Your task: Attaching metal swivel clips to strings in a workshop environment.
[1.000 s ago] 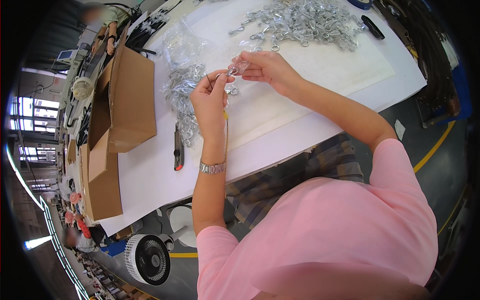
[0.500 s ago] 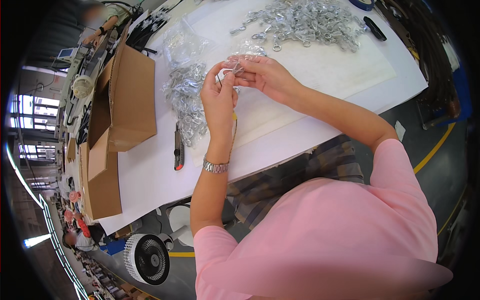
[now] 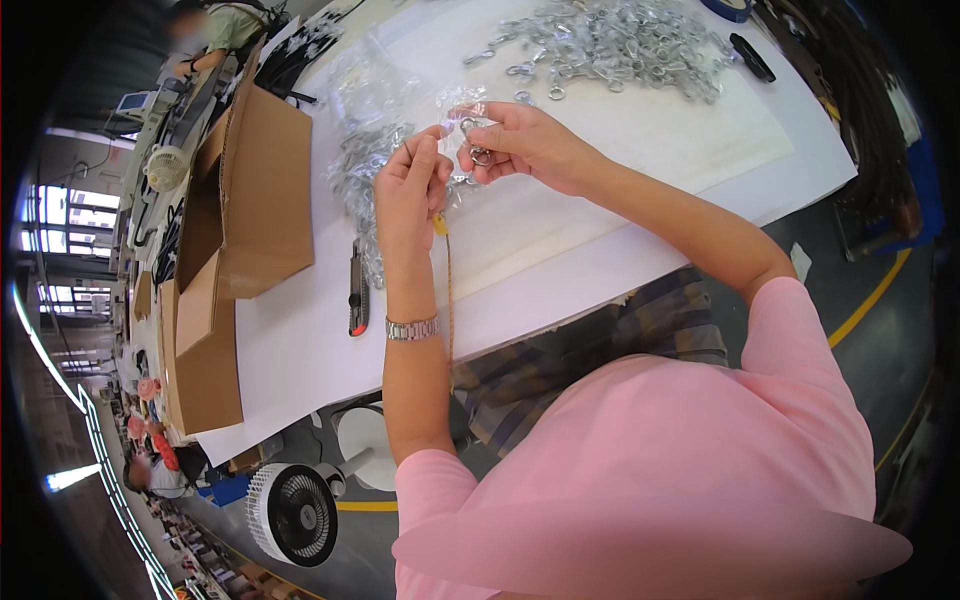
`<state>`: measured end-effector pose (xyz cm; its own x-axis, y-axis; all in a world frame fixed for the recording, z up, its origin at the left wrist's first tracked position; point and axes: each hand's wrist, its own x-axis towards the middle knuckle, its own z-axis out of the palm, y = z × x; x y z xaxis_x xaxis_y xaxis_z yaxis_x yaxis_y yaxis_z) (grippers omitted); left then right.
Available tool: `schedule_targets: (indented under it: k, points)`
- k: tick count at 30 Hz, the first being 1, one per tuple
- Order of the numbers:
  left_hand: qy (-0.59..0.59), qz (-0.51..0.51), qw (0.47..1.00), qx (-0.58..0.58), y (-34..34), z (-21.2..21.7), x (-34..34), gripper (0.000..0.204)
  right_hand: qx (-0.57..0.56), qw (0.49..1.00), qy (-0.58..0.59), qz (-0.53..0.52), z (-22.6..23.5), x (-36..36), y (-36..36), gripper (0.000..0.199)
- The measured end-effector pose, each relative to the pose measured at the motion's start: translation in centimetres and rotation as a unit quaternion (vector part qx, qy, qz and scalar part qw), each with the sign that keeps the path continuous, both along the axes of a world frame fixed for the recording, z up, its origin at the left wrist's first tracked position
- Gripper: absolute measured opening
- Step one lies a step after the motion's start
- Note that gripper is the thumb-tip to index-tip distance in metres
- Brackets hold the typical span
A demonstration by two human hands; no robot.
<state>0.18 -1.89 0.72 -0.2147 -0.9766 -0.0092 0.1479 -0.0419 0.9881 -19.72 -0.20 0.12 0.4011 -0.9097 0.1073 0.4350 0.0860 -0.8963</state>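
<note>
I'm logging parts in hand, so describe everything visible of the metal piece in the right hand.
The metal piece looks silvery and shiny, with a ring-like lower part and a curved part above it. The right hand holds it at the fingers, partly hiding it, above the white-covered table. Its finer details are too small to tell.

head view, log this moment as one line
right hand: holding metal clasp | left hand: fingers curled, grip unclear | far side: metal hardware pile | left side: box cutter, cardboard box
</note>
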Motion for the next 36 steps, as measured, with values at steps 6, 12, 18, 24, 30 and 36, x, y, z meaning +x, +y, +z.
schedule_targets:
  k: [6, 12, 18, 24, 30, 36]
  points:
    - [-0.006, -0.080, 0.997, 0.007, -0.4, -0.8, 0.4, 0.018, 0.033, 0.995, 0.047, 0.078, -0.7, -0.3, -0.4, 0.042]
    - [-0.133, 0.016, 0.981, -0.138, 0.7, -0.6, -1.3, 0.009, -0.173, 0.924, 0.334, -0.069, -0.3, -0.2, 0.3, 0.027]
    - [-0.144, -0.001, 0.983, -0.115, 0.9, -0.3, -1.7, 0.010, -0.386, 0.787, 0.445, -0.181, -2.1, 0.1, 0.1, 0.017]
    - [-0.018, 0.135, 0.989, -0.061, -0.3, -0.3, 0.5, 0.017, -0.216, 0.893, 0.376, -0.120, -0.1, -0.1, 0.4, 0.021]
    - [-0.175, -0.117, 0.975, -0.069, -0.4, 0.4, 1.2, 0.039, -0.166, 0.924, 0.340, -0.055, 0.5, -0.5, 0.4, 0.023]
    - [-0.193, -0.194, 0.959, -0.071, 0.9, 1.3, 0.1, 0.039, -0.170, 0.901, 0.389, -0.088, -0.6, -0.9, -0.3, 0.029]
